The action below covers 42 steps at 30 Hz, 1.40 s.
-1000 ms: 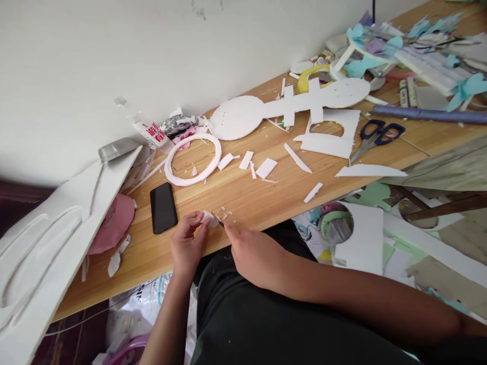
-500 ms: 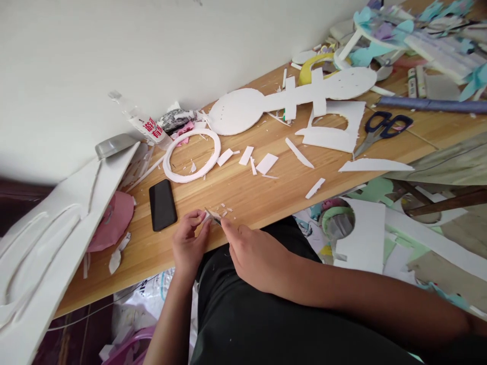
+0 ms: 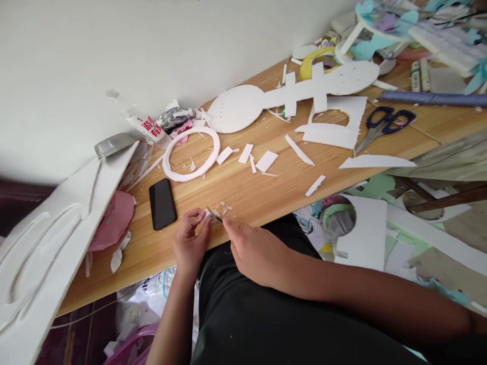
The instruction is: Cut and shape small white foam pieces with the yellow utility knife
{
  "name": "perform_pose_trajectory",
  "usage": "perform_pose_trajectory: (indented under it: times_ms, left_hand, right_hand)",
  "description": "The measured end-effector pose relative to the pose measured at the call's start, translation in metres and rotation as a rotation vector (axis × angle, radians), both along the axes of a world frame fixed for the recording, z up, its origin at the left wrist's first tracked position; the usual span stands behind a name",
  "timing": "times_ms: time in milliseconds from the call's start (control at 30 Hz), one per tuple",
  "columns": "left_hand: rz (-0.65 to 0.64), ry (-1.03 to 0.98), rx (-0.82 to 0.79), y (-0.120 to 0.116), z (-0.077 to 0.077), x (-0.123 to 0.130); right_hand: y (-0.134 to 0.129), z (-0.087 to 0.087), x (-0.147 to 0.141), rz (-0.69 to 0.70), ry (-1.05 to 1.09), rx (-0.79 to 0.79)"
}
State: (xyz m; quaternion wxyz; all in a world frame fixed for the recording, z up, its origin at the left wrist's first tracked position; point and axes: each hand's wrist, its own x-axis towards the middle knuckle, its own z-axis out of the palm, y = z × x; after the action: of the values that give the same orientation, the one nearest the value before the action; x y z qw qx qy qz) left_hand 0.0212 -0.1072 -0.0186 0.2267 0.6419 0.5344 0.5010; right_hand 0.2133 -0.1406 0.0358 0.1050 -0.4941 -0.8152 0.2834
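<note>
My left hand pinches a small white foam piece at the front edge of the wooden table. Closed around a small knife, my right hand is just to the right. The thin dark blade of the knife points at the foam piece; its handle is hidden in the fist. Tiny white shavings lie just beyond the blade. Farther back are several cut foam rectangles and a white foam ring. A black phone lies left of my left hand.
Dark-handled scissors lie at the right beside a cut-out white sheet. A long white foam shape with oval ends lies near the wall. A plastic bottle leans at the back left, near a large white board.
The knife blade has shifted slightly right and down, away from the foam piece. Both hands stay in nearly the same place, and the view has tilted slightly.
</note>
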Motion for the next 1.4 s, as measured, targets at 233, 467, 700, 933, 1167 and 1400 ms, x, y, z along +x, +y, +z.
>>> perform_pose_trajectory:
  times_ms: [233,467,700,933,1167,1400]
  left_hand:
    - [-0.006,0.034,-0.011,0.001,-0.002,-0.003]
    - [-0.023,0.004,0.002,0.000,-0.006,-0.006]
    - [0.000,-0.049,-0.061,0.000,-0.002,-0.003]
    - [-0.016,-0.019,-0.061,-0.001,0.002,-0.003]
    - [-0.040,-0.012,-0.041,-0.006,0.002,-0.002]
    - [-0.054,-0.062,-0.057,-0.003,-0.001,-0.004]
  right_hand:
    - [0.007,-0.013,-0.001,-0.023,-0.026,-0.053]
    - [-0.001,-0.008,-0.002,-0.035,0.106,0.003]
    - [-0.002,-0.006,-0.006,-0.026,0.030,0.059]
    - [-0.005,0.000,-0.008,-0.054,-0.041,0.120]
    - [0.002,0.007,-0.007,-0.010,-0.034,0.100]
    - [-0.004,0.006,-0.006,0.004,-0.064,0.064]
